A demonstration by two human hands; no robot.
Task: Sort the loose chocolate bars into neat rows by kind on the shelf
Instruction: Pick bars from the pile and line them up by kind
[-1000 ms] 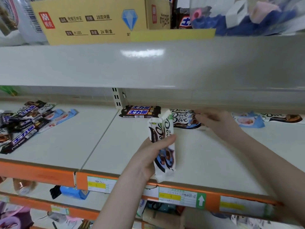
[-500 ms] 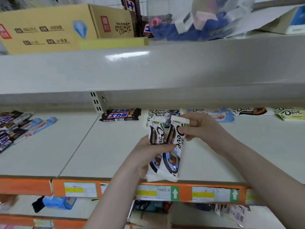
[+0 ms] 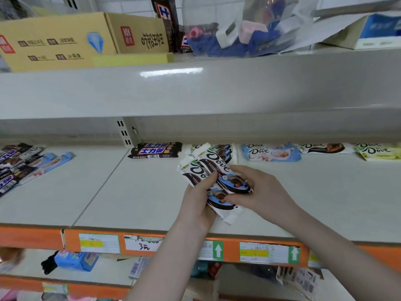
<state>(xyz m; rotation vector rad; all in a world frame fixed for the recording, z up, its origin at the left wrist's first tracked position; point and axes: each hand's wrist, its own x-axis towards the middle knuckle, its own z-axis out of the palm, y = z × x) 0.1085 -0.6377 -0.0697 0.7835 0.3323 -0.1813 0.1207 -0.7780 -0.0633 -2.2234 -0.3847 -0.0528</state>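
Up top, a grey shelf (image 3: 217,90) is seen, and a yellow box (image 3: 54,42) and a clear bag (image 3: 245,27) are kept on it. Below it, a white shelf (image 3: 130,192) with an orange edge (image 3: 173,246) is spread wide. On the far left of this shelf a loose pile (image 3: 23,164) of mixed bars is left. At the back, small rows are laid side by side: black bars (image 3: 155,150), then white-and-blue bars (image 3: 223,149), then light blue bars (image 3: 271,152), then a brown-and-white bar (image 3: 325,148), then yellow bars (image 3: 379,151). Over the middle of the shelf, a few Dove bars (image 3: 213,177) are held up, just in front of the white-and-blue row. They are gripped from the left by the left hand (image 3: 199,198), with the thumb on top. They are pinched from the right by the right hand (image 3: 262,192), with fingers curled round them.
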